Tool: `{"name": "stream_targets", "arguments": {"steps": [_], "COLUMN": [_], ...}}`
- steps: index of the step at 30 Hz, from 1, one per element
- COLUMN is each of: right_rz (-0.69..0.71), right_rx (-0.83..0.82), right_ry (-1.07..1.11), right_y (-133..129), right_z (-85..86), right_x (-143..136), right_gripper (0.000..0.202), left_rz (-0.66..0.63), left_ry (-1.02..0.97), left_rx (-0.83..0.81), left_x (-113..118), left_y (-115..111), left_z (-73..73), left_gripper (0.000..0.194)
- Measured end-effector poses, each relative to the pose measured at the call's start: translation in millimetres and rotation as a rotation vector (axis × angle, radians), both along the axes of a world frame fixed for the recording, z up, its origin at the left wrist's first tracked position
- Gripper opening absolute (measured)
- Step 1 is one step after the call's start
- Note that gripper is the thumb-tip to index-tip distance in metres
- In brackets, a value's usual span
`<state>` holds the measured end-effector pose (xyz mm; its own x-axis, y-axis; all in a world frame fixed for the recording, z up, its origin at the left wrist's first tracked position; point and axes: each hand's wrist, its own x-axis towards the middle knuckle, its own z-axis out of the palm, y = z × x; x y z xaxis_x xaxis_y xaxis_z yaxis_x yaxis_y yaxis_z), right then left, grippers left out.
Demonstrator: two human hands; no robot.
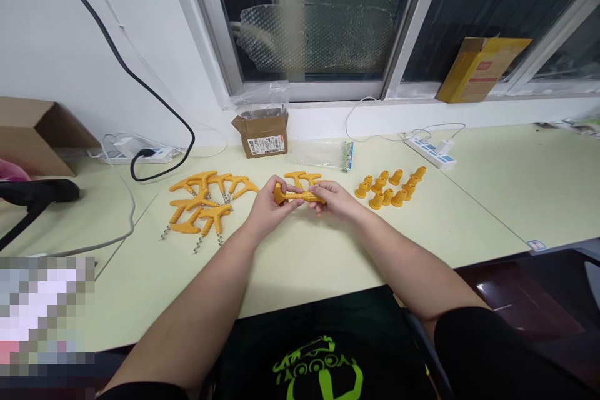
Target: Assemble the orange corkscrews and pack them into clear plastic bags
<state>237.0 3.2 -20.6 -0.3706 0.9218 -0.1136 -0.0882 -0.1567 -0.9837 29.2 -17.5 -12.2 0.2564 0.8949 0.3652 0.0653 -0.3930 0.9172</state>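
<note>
Over the middle of the pale table (300, 262), my left hand (273, 205) grips the T-shaped end of a yellow corkscrew handle (280, 194). My right hand (334, 198) is closed around a yellow cap (312, 196) at the handle's other end; the two parts meet in line, and no metal spiral shows between them. Just behind my hands lie more yellow handles (295, 175). On the left is a pile of yellow T-handles (197, 202), several with bare metal spirals. Several yellow caps (376, 200) stand in a group to the right.
Behind lie an open cardboard box (265, 137) and a clear plastic bag (319, 153). A power strip (430, 151) sits at the back right, another (162, 155) at the back left with a black cable. A larger carton (28, 137) and a black stand (42, 190) are far left.
</note>
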Motion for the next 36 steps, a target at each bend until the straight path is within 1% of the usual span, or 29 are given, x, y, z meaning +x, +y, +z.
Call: {"name": "stream_targets", "arguments": {"steps": [2,3,4,5,7,9,10,11,12,14,18,19,20,21,22,24,25,26,27,28,29,31,32,34,36], "right_rz": [0.041,0.077,0.113,0.136,0.129,0.062,0.031,0.015,0.015,0.064,0.279,0.325,0.357,0.371,0.364,0.294,0.24,0.181,0.117,0.053,-0.008,-0.087,-0.096,-0.051,0.009], "right_rx": [-0.194,-0.245,-0.248,-0.197,0.034,0.293,0.378,0.421,0.422,0.322,-0.108,-0.189,-0.235,-0.247,-0.231,-0.142,-0.074,0.006,0.097,0.197,0.297,0.467,0.525,0.601,0.654], "right_ry": [-0.018,-0.033,-0.04,-0.038,-0.032,-0.063,-0.096,-0.13,-0.149,-0.133,0.03,0.08,0.133,0.181,0.215,0.216,0.184,0.138,0.078,0.008,-0.069,-0.217,-0.28,-0.373,-0.458], "right_y": [-1.4,-2.4,-3.4,-4.4,-5.8,-5.7,-5.0,-4.2,-3.3,-2.2,-5.3,-6.8,-8.3,-9.7,-10.8,-12.1,-12.4,-12.6,-12.7,-13.0,-13.5,-15.3,-16.4,-18.9,-20.3], "right_z": [3.5,5.3,7.0,8.4,9.4,8.0,6.7,5.4,4.4,4.0,7.7,8.5,9.0,8.9,8.4,5.8,3.7,1.3,-1.4,-4.0,-6.5,-10.2,-11.3,-12.0,-11.3], "right_x": [-1.3,-0.8,0.5,2.4,7.0,11.2,12.7,13.8,14.3,14.1,9.4,7.5,5.3,2.9,0.3,-5.7,-8.9,-12.0,-14.9,-17.4,-19.4,-21.7,-22.0,-21.5,-20.1], "right_gripper": [0.032,0.033,0.034,0.033,0.032,0.039,0.041,0.039,0.036,0.031,0.031,0.03,0.03,0.031,0.032,0.035,0.037,0.037,0.037,0.035,0.033,0.029,0.026,0.027,0.035], "left_rz": [-0.018,-0.029,-0.038,-0.039,-0.013,0.024,0.033,0.029,0.014,-0.024,-0.047,-0.042,-0.034,-0.012,0.031,0.154,0.207,0.231,0.217,0.166,0.102,0.015,0.005,0.038,0.083], "left_ry": [0.046,0.058,0.058,0.05,0.023,-0.001,-0.008,-0.013,-0.015,-0.011,0.028,0.032,0.023,-0.009,-0.067,-0.229,-0.31,-0.377,-0.422,-0.443,-0.447,-0.428,-0.413,-0.386,-0.347], "left_rx": [0.046,0.055,0.057,0.052,0.027,-0.008,-0.027,-0.047,-0.063,-0.067,0.013,0.031,0.032,0.015,-0.024,-0.178,-0.285,-0.396,-0.502,-0.587,-0.639,-0.64,-0.614,-0.567,-0.567], "left_x": [-0.8,-1.3,-1.7,-2.2,-3.2,-4.6,-5.3,-6.1,-6.8,-8.0,-9.7,-10.1,-10.3,-10.2,-9.8,-7.2,-4.9,-2.2,0.9,4.1,7.1,11.4,12.2,10.6,5.4], "left_y": [-1.4,-1.7,-1.5,-0.9,1.6,4.9,6.5,7.7,8.4,7.9,4.0,3.8,4.5,5.9,7.8,12.2,14.0,15.0,15.3,14.9,14.1,12.5,12.5,15.0,20.8], "left_z": [0.1,0.7,1.4,2.2,3.6,4.1,4.0,3.7,3.4,3.0,4.7,5.1,5.1,4.7,3.8,0.7,-1.1,-2.9,-4.4,-5.5,-6.3,-6.9,-7.1,-7.7,-9.6], "left_gripper": [0.047,0.046,0.045,0.045,0.045,0.047,0.048,0.049,0.049,0.049,0.042,0.039,0.039,0.044,0.053,0.072,0.078,0.079,0.076,0.07,0.064,0.052,0.048,0.042,0.037]}}
